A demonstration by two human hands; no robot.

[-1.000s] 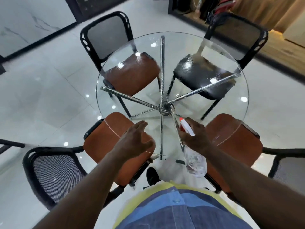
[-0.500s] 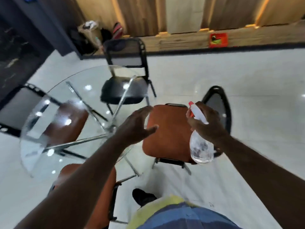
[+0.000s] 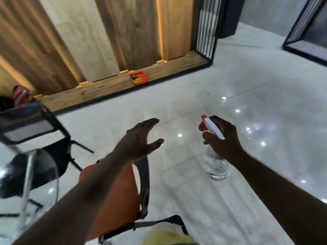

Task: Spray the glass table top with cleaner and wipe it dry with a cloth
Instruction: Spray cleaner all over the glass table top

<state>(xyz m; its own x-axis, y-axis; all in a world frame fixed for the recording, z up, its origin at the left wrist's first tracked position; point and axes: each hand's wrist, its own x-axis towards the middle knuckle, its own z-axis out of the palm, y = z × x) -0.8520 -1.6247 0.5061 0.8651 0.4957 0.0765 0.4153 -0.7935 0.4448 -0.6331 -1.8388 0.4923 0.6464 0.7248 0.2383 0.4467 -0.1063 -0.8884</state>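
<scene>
View swung right, glass table (image 3: pixel 10 174) now at left edge. Left hand (image 3: pixel 139 144) fingers spread, empty; right hand (image 3: pixel 223 138) wraps one spray bottle (image 3: pixel 216 167).

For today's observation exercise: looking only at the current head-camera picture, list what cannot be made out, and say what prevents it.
- Glass table top: cut off by the left edge and motion-blurred; wet or dry cannot be told.
- Cloth: none in view.
- Spray bottle: trigger and neck hidden by the right hand; liquid level unclear through clear plastic.
- Left hand: open, palm side hidden.
- Red box by the wall: markings too small.
</scene>
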